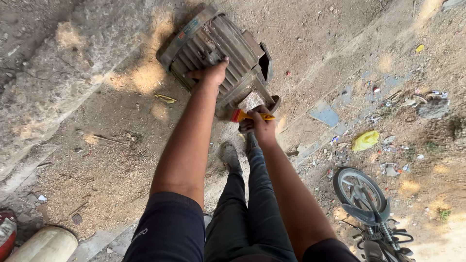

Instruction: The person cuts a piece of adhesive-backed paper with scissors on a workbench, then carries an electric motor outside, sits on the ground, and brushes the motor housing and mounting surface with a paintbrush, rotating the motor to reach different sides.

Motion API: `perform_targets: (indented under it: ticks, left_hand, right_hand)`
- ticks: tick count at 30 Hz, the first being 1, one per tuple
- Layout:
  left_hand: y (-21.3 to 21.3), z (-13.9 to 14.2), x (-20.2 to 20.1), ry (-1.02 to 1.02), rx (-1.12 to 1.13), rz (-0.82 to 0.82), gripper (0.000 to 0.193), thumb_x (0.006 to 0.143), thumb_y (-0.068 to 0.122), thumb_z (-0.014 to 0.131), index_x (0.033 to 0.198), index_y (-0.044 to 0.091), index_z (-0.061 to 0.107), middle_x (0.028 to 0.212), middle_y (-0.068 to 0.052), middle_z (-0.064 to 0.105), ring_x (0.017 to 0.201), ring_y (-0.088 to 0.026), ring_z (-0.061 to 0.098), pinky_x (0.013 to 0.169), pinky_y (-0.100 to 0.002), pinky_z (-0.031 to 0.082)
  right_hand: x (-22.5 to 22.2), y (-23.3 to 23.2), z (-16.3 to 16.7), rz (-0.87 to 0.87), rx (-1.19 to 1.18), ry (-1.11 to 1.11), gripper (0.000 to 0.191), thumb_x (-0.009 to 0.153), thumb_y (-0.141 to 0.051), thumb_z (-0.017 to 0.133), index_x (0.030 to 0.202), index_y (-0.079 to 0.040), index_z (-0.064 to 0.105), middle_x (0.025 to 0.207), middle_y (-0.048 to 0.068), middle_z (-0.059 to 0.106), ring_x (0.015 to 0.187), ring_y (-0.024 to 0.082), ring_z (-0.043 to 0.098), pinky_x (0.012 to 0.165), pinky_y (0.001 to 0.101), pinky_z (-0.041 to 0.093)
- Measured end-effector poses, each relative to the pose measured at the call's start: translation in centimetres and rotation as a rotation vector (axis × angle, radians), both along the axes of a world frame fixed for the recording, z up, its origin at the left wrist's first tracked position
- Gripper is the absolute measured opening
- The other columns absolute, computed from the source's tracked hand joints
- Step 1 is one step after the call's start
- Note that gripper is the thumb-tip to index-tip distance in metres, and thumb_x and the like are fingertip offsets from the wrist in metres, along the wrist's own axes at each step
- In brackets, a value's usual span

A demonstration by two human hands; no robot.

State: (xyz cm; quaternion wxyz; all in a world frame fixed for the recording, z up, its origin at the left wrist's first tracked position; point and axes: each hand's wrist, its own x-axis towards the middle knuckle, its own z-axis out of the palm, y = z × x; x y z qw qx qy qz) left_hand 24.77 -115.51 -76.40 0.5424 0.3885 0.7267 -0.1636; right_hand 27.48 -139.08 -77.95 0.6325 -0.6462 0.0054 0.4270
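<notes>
Down on the dirt ahead of your feet, your left hand (211, 75) lies flat on the ribbed motor housing (218, 51), while your right hand (259, 127), closed around the yellow-handled brush (247, 115), sits nearer its lower end.

Dirt ground (121, 160), dusty and sun-dappled, bearing: finned electric motor (218, 53) at 12 o'clock; yellow plastic bag (365, 140) amid scattered litter at 3 o'clock; motorcycle (371, 208) at 4 o'clock; cream cylinder (46, 245) at 8 o'clock.
</notes>
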Motion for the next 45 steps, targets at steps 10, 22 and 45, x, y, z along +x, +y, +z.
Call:
perform_targets:
  ticks: [10,22,45]
  left_hand:
    - [-0.3,-1.6,0.4,-0.132,0.129,0.175,0.159,0.077,0.06,0.084,0.141,-0.01,-0.044,0.164,-0.033,0.017,0.152,-0.035,0.031,0.125,-0.04,0.024]
    - [0.1,-1.0,-0.2,0.001,0.013,-0.023,0.154,0.08,0.072,0.072,0.145,-0.01,-0.04,0.166,-0.038,0.002,0.155,-0.046,0.018,0.127,-0.049,0.02]
    - [0.3,-0.8,-0.5,0.069,-0.077,-0.079,0.149,0.078,0.085,0.063,0.152,0.004,-0.038,0.163,-0.033,-0.028,0.151,-0.062,-0.006,0.12,-0.065,0.02]
  right_hand:
    - [-1.0,0.5,2.0,0.11,-0.08,-0.097,0.011,0.1,-0.011,0.056,0.099,-0.002,0.061,0.077,0.013,0.071,0.064,0.019,0.071,0.056,0.0311,0.058]
    - [2.2,5.7,8.4,1.089,-0.378,-0.972,0.028,0.087,-0.027,0.071,0.112,-0.016,0.069,0.078,0.015,0.073,0.071,0.037,0.072,0.064,0.0495,0.057]
    - [-5.4,-2.2,9.0,1.128,-0.322,-1.21,0.026,0.093,-0.02,0.067,0.116,-0.009,0.065,0.1,0.016,0.071,0.09,0.032,0.069,0.074,0.0451,0.055]
